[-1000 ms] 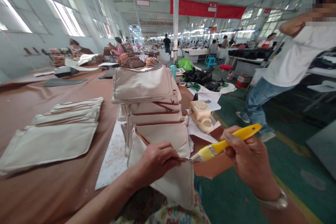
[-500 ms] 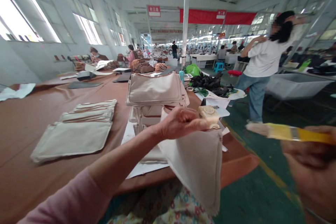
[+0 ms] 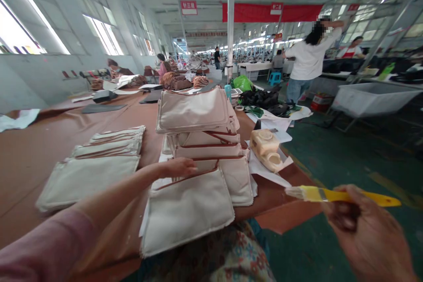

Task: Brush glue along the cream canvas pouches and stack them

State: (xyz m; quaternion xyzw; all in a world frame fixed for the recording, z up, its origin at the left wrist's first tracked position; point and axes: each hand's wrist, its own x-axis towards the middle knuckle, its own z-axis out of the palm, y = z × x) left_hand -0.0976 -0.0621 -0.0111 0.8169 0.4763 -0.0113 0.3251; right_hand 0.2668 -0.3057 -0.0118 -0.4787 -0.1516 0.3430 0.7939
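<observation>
In my right hand (image 3: 366, 224), on the right, is a flat paintbrush (image 3: 330, 194) with a yellow handle, its pale bristles pointing left. My left hand (image 3: 180, 167) is at the upper edge of a cream fabric pouch (image 3: 190, 211), fingers closed at that edge and partly hidden. This pouch has a brown strip along its top and lies tilted at the table's front, overlapping other pouches. Behind it rises a stack of similar cream pouches (image 3: 194, 110). A yellowed plastic container (image 3: 265, 147) with a round open mouth lies to the right of the stack, on white paper.
More cream pouches (image 3: 89, 176) lie fanned out on the brown-covered table (image 3: 115, 119) to the left. Black material (image 3: 264, 102) and a green bag (image 3: 243, 83) are behind the container. A person in a white shirt (image 3: 307, 59) stands beyond, near a grey bin (image 3: 373, 99).
My left hand has moved left from the container with the pouch, which now lies at the table's front. The brush has come lower and left. The person in white has moved farther off.
</observation>
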